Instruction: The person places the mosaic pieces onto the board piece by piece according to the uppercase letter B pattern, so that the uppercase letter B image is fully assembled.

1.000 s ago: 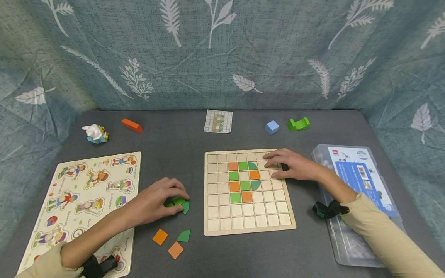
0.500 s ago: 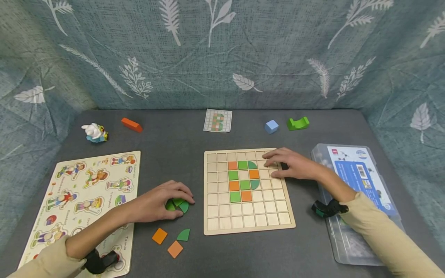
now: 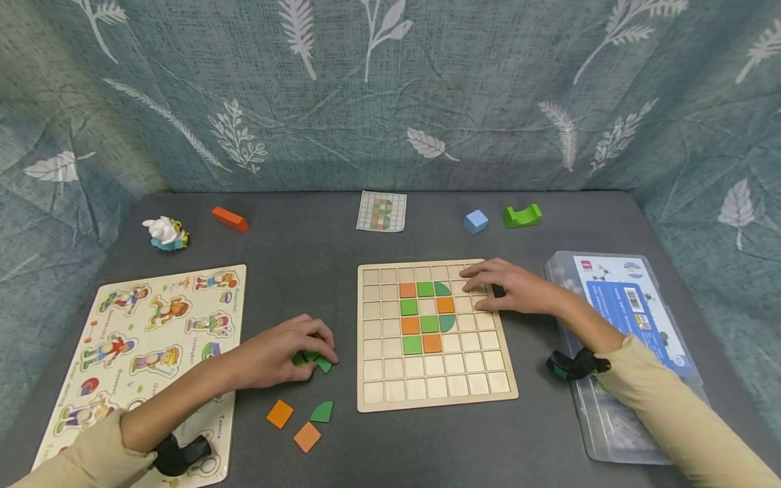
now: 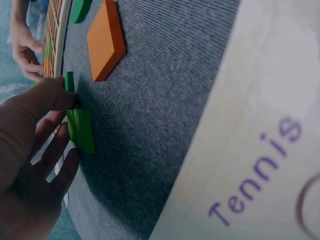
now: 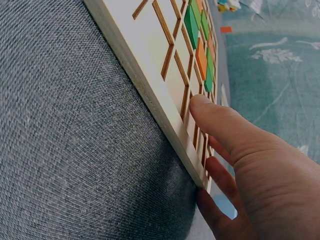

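My left hand (image 3: 287,351) is over a small cluster of green tiles (image 4: 82,131) left of the board. Its thumb and index finger pinch a dark green quarter-circle tile (image 3: 323,364), which stands tilted in the left wrist view. The fingers partly hide the green square tiles beneath. My right hand (image 3: 509,286) rests its fingers on the upper right edge of the wooden grid board (image 3: 436,401), holding no tile. In the board's cells lie several green and orange squares, plus two dark green quarter-circles (image 3: 447,322) on the right of the pattern.
Two orange squares (image 3: 280,414) and a green quarter-circle (image 3: 322,411) lie before the left hand. A pattern card (image 3: 381,211) lies behind the board. A picture puzzle (image 3: 140,318) is at left, a clear plastic case (image 3: 634,434) at right. Blocks and a figurine (image 3: 165,234) line the back.
The left hand moved slightly right, then drew back a little as its fingers closed on the dark green quarter-circle, which is now tilted. The right hand stays on the board.
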`<action>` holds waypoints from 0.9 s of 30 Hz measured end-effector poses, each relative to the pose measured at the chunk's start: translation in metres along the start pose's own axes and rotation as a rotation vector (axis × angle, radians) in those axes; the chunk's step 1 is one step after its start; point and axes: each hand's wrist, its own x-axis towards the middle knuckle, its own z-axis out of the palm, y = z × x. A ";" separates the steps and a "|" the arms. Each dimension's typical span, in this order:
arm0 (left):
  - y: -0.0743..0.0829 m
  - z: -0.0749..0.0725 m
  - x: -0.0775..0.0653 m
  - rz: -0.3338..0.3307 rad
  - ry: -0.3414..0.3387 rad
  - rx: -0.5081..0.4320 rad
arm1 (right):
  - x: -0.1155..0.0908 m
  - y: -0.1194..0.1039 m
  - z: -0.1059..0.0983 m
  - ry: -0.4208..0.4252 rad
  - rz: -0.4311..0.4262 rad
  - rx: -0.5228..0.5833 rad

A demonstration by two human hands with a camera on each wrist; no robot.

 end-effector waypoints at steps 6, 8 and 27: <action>0.002 0.000 0.003 0.029 0.011 0.064 | -0.001 0.000 0.000 0.000 0.007 0.003; 0.003 -0.001 0.005 0.054 0.016 0.119 | -0.001 0.000 0.000 0.000 0.007 0.003; 0.076 0.034 0.123 0.258 0.146 0.295 | 0.000 -0.002 -0.001 -0.005 0.005 0.010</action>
